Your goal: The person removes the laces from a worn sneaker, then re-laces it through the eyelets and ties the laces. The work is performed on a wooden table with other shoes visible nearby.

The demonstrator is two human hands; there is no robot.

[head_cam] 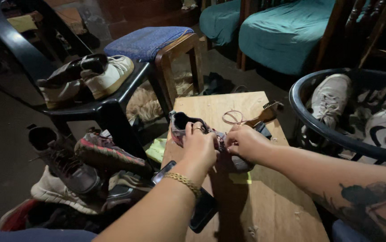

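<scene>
Both hands grip a sneaker on the wooden worktop.
The left hand (pixel 199 148) and right hand (pixel 246 142) close on the sneaker (pixel 188 125), steadying it; a brush (pixel 264 114) lies just beyond them.

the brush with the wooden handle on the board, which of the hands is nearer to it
Right. The right hand works at the shoe just below the brush, close to its handle. The left hand grips the shoe's other side, farther from the brush.
</scene>
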